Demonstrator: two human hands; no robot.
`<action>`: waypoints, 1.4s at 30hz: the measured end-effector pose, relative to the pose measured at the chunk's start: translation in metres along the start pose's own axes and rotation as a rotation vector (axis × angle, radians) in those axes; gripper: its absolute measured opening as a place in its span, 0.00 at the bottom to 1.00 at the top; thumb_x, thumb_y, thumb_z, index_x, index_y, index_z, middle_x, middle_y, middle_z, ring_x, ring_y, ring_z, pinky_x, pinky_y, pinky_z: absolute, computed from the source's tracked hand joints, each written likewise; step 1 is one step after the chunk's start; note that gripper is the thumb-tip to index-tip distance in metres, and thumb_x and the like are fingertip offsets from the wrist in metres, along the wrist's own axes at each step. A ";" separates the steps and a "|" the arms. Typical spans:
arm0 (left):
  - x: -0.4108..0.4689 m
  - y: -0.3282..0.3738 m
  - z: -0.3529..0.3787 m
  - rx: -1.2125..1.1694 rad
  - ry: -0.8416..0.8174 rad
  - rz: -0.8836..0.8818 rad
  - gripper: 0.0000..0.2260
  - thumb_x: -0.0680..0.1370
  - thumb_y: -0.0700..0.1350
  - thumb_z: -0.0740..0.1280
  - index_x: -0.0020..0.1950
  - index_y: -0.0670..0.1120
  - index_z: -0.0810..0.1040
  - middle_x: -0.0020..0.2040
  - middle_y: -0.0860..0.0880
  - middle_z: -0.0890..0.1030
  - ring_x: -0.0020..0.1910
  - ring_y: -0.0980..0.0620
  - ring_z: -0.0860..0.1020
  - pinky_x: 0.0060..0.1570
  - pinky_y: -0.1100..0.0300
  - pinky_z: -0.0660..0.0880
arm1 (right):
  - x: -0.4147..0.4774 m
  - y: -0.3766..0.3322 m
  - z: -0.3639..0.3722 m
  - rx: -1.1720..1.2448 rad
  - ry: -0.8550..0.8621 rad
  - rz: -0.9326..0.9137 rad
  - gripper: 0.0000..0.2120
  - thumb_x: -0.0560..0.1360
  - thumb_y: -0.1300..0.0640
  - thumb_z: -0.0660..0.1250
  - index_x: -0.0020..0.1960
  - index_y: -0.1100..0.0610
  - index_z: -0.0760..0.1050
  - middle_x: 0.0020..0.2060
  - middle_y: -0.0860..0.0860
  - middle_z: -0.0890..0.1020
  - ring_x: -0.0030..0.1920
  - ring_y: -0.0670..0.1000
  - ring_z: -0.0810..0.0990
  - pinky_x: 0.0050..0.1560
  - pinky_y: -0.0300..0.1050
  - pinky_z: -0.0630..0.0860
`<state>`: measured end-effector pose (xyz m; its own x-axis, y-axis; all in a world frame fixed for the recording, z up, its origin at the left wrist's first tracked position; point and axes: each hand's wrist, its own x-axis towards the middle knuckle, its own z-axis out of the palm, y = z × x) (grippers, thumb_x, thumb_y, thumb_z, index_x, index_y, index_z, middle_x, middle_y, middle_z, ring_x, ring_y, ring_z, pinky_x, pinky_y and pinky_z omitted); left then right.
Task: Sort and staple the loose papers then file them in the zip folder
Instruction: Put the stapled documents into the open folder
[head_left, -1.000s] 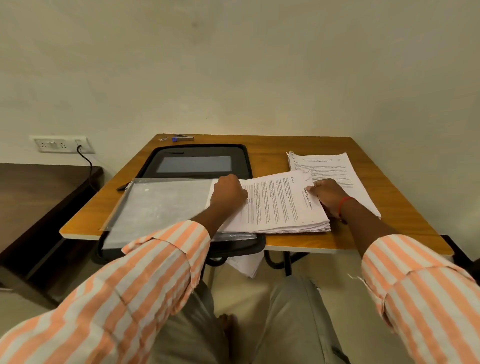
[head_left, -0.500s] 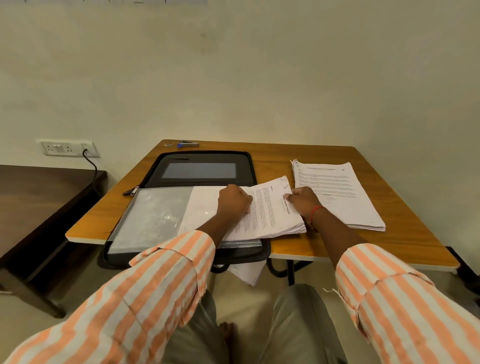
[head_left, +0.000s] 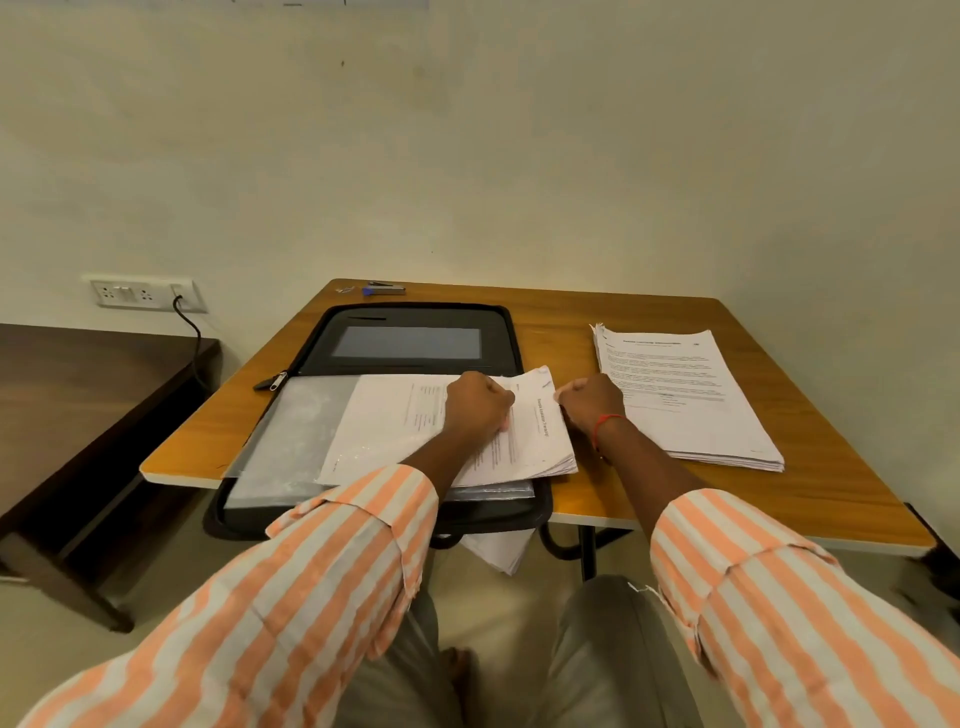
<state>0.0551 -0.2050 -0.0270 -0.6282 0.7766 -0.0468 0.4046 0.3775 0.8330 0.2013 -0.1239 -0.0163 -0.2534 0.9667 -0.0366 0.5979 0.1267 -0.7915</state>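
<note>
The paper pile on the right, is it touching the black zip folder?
Apart. The head view shows bare table between the paper pile and the zip folder.

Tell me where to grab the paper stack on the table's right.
The paper stack lies flat, so probably pinch its near short edge, with the right hand reaching from the person's side. That edge is the closest and tidier, while the left long edge is fanned.

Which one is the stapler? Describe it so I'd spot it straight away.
Find the wooden table against the wall. At its far edge, beyond the open black folder, lies the stapler. It alone is small and grey with a blue end.
</note>
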 end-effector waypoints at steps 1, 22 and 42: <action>0.000 0.001 -0.001 -0.020 0.003 -0.002 0.11 0.80 0.49 0.70 0.42 0.44 0.84 0.33 0.48 0.83 0.27 0.53 0.81 0.39 0.63 0.78 | 0.000 -0.002 0.004 -0.016 -0.019 0.000 0.11 0.79 0.58 0.66 0.49 0.65 0.84 0.48 0.60 0.85 0.46 0.59 0.82 0.48 0.47 0.78; 0.002 0.004 -0.002 -0.198 0.055 0.065 0.12 0.79 0.40 0.67 0.38 0.39 0.83 0.31 0.46 0.82 0.26 0.59 0.80 0.34 0.67 0.78 | -0.009 -0.022 0.049 0.026 0.012 -0.128 0.10 0.79 0.61 0.66 0.51 0.58 0.86 0.47 0.55 0.86 0.48 0.54 0.82 0.44 0.39 0.75; -0.001 -0.028 -0.025 0.370 -0.017 0.391 0.11 0.84 0.44 0.61 0.59 0.51 0.82 0.58 0.48 0.84 0.54 0.48 0.81 0.58 0.55 0.75 | 0.009 -0.022 0.073 -0.135 -0.077 -0.093 0.11 0.79 0.47 0.68 0.53 0.50 0.86 0.57 0.53 0.80 0.60 0.59 0.74 0.61 0.51 0.73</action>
<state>0.0279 -0.2295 -0.0366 -0.3744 0.9017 0.2163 0.8151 0.2089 0.5404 0.1302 -0.1342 -0.0435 -0.3672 0.9300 -0.0175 0.6643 0.2490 -0.7047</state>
